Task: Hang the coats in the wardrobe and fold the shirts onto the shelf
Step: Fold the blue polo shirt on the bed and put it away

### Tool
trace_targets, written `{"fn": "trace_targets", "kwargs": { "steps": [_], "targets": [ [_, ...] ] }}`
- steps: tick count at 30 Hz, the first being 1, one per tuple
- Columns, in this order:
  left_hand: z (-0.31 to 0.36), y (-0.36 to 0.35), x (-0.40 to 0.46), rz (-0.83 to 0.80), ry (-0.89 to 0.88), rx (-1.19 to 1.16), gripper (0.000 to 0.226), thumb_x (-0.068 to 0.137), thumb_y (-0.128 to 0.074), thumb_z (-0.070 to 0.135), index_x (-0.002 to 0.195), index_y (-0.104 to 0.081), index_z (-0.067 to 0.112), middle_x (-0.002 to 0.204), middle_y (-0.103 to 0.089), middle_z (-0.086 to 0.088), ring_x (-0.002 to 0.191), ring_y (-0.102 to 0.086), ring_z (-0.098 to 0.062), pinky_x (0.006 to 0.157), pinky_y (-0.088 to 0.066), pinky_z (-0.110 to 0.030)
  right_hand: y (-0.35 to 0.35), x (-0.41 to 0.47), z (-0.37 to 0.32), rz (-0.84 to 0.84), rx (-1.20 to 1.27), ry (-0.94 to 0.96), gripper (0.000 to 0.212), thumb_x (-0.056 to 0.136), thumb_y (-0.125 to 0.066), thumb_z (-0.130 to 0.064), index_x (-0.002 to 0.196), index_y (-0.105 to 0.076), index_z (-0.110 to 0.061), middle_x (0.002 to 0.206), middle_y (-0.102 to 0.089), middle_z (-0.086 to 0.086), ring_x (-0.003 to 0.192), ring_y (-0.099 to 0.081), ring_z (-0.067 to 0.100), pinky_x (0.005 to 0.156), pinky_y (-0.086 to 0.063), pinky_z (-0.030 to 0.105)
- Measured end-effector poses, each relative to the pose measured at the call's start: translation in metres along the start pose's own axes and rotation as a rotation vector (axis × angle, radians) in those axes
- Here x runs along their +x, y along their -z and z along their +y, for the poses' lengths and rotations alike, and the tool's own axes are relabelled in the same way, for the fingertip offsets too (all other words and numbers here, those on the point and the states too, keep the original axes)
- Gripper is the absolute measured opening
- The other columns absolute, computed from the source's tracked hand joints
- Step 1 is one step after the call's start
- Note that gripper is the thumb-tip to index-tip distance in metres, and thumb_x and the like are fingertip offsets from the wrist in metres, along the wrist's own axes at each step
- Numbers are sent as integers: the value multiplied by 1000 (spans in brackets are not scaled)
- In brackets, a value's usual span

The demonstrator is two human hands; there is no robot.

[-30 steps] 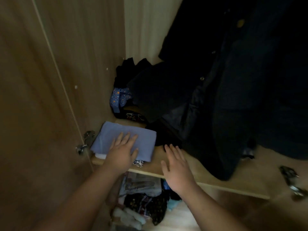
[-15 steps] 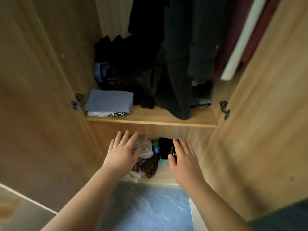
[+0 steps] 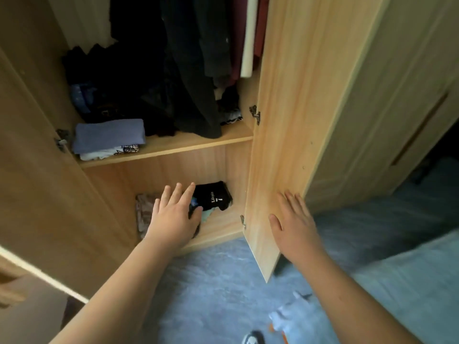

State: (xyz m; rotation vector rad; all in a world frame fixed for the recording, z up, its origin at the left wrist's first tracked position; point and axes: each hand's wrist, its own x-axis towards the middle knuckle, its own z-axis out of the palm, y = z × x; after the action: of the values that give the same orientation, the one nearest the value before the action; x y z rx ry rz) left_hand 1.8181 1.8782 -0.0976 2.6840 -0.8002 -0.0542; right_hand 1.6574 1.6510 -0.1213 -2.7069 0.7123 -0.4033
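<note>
Folded blue shirt (image 3: 109,135) tops stack on shelf (image 3: 188,144), coats (image 3: 196,70) hung above; left hand (image 3: 173,219), right hand (image 3: 295,227) fingers spread, empty, right near door (image 3: 278,145), likely to close it

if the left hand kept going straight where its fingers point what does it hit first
Probably the black folded garment in the lower compartment: the left hand points up and slightly right toward it. Depth is unclear.

A: Light falls from the right onto the wardrobe door (image 3: 285,120), which shows bright and warm, with no glare.

B: The hanging coats (image 3: 193,70) sink into near-black shadow, their detail lost.

A: The carpet (image 3: 223,294) and the small things at the bottom edge are smeared by motion blur.

B: Straight edges bow toward the corners, as a wide lens bends them.
</note>
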Motion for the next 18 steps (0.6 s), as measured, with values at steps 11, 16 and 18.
{"fn": "trace_targets", "kwargs": {
  "steps": [11,16,18],
  "targets": [
    [85,-53,-116,-167,-268,-57,62,100,-30,54,154,-5,39,165,-5,0,151,4,-27,121,-6,-50,52,-202,43,92,-60,-284,71,90,-34,-47,150,-37,-10,154,-40,10,144,-31,34,118,-26,42],
    [159,-65,-148,-223,-433,-106,63,101,-32,51,155,-4,38,165,-3,-1,151,5,-27,122,-4,-49,82,-277,91,146,-109,-445,69,90,-36,-47,148,-40,-9,152,-42,15,143,-32,37,118,-25,43],
    [191,-75,-161,-231,-516,-110,64,100,-34,51,156,-7,37,165,-7,-2,151,2,-27,121,-8,-50,96,-307,111,167,-130,-509,75,88,-27,-52,150,-37,-11,155,-38,13,145,-28,35,119,-21,41]
  ]
}}
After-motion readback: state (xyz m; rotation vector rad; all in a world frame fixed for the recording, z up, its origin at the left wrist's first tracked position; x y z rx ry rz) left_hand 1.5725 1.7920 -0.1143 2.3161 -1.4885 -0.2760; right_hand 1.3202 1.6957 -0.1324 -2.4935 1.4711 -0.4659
